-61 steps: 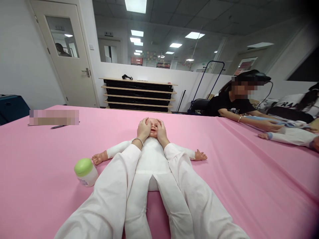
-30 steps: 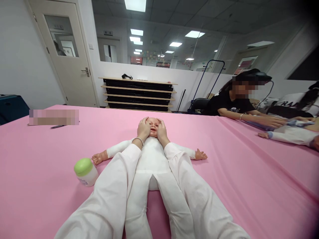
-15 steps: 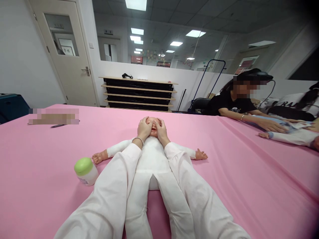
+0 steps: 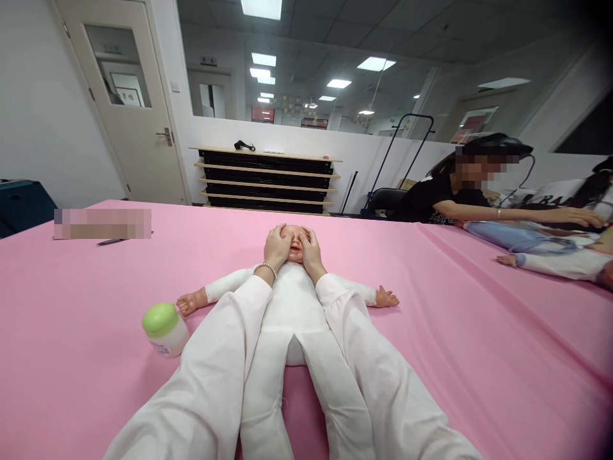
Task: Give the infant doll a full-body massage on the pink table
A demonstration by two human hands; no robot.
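Note:
A baby doll (image 4: 291,297) with a white cloth body lies on its back on the pink cloth, arms spread out and legs toward me. My left hand (image 4: 278,248) is curved round the left side of the doll's head, its thumb on the cheek beside the nose. On the other side my right hand (image 4: 310,252) cups the head the same way. Both palms touch the head, and the eyes are hidden under my fingers and thumbs. By the doll's hand on the left stands a white jar (image 4: 168,338) with a green lid.
Pink cloth (image 4: 431,358) covers the table, with folds at the right. A pen (image 4: 111,241) lies at the far left beside a blurred-out item. Across the right side a co-worker (image 4: 460,198) in black leans over another doll (image 4: 550,262) and blue clothing.
My hands and the doll look the same as before. At the right, the co-worker's arm has stretched further right over the other doll, and the blue clothing has shifted.

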